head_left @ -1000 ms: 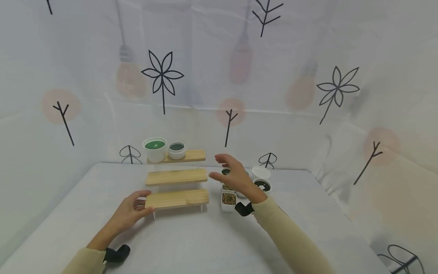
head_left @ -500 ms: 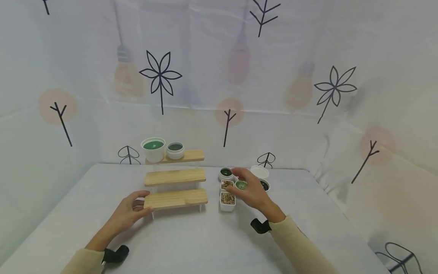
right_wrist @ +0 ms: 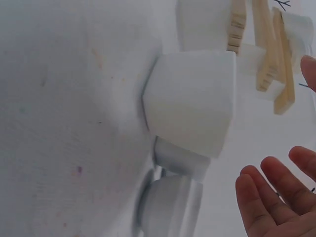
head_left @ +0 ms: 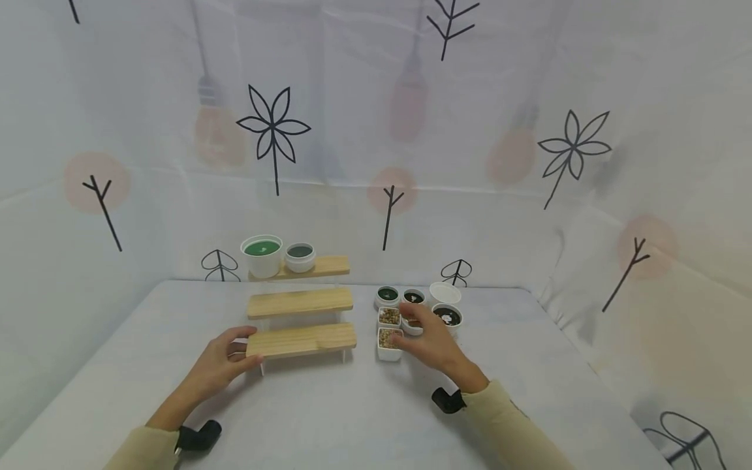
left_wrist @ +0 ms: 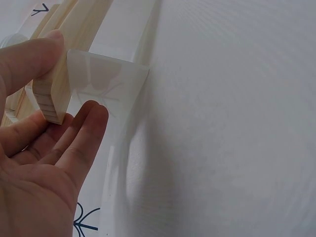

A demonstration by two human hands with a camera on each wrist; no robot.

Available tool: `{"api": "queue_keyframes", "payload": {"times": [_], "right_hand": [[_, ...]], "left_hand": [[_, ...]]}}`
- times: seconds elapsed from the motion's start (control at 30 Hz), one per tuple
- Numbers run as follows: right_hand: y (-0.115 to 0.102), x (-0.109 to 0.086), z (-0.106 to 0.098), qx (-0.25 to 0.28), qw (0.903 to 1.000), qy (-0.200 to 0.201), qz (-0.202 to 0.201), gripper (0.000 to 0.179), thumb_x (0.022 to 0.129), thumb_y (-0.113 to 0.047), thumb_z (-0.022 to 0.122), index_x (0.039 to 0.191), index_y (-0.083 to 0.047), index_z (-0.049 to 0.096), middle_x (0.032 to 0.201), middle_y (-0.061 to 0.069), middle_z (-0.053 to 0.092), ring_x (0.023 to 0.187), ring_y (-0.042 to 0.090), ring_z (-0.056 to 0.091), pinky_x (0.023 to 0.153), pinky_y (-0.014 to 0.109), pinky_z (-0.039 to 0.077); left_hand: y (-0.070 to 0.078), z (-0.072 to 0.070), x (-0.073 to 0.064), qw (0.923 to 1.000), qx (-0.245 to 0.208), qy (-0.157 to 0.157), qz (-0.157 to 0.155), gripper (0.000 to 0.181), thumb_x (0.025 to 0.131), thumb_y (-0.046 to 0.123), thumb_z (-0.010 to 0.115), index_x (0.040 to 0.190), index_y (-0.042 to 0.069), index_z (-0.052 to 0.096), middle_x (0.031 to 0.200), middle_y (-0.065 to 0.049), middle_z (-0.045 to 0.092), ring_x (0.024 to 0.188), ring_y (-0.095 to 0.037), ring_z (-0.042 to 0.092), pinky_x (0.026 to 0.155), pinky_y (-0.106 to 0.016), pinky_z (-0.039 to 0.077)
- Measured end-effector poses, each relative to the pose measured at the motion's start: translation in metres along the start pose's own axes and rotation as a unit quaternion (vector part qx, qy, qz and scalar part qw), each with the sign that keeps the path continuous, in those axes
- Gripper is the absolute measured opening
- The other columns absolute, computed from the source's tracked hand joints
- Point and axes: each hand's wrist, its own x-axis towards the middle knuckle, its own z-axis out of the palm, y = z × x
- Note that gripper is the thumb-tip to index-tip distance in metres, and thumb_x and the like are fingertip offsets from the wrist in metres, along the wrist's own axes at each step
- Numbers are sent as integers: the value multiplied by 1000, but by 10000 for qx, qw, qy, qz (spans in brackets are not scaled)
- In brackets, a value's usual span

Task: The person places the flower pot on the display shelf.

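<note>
My left hand (head_left: 214, 369) pinches the left end of the lowest board of a three-step wooden shelf stand (head_left: 305, 340). In the left wrist view, the thumb lies on the board's end (left_wrist: 52, 94), with fingers underneath it near a translucent white support (left_wrist: 106, 79). Fingers spread and holding nothing, my right hand (head_left: 435, 343) hovers at the front square white pot (head_left: 390, 354), which is filled with brown grit. The right wrist view shows those fingers apart from the pot's wall (right_wrist: 190, 98). Behind it stands another square pot (head_left: 389, 317), and a round pot (head_left: 412, 330) is partly hidden by the hand.
On the top board sit a large white pot (head_left: 262, 262) with a green top and a smaller round pot (head_left: 300, 262). More round pots (head_left: 387, 301) and a white one (head_left: 444, 292) stand at the back right of the white-covered table (head_left: 329, 418). Printed fabric (head_left: 329, 150) hangs behind.
My right hand has come down and toward me from beside the stand to the grouped pots, uncovering the round ones at the back. My left hand keeps its place on the lowest board.
</note>
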Motion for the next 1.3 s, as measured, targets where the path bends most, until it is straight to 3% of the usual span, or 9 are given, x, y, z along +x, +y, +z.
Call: {"api": "queue_keyframes", "payload": {"times": [0.33,1.03,1.3], "right_hand": [[3,-1,7,-183,9997,-146,19,67,72,-32,84,126,-2,57,120,13,60,105,27,59,92,44,51],[11,-3,14,-183,9989,-440,-13,62,70,-24,85,121,1,59,117,12,61,102,25,60,89,44,52],[9,-3,14,-307,9986,-435,51,60,68,-22,86,119,-2,60,114,9,60,98,19,60,86,39,53]], "left_hand": [[0,0,2,9998,197,37,43,74,83,35,74,137,-3,40,133,-26,46,111,-37,58,85,-32,56],[-2,1,0,9999,37,60,120,71,83,29,76,136,-3,41,131,-27,49,110,-36,59,84,-32,56],[-3,1,0,9999,-33,45,116,71,83,27,76,137,-3,41,130,-27,49,109,-34,60,83,-31,56]]}}
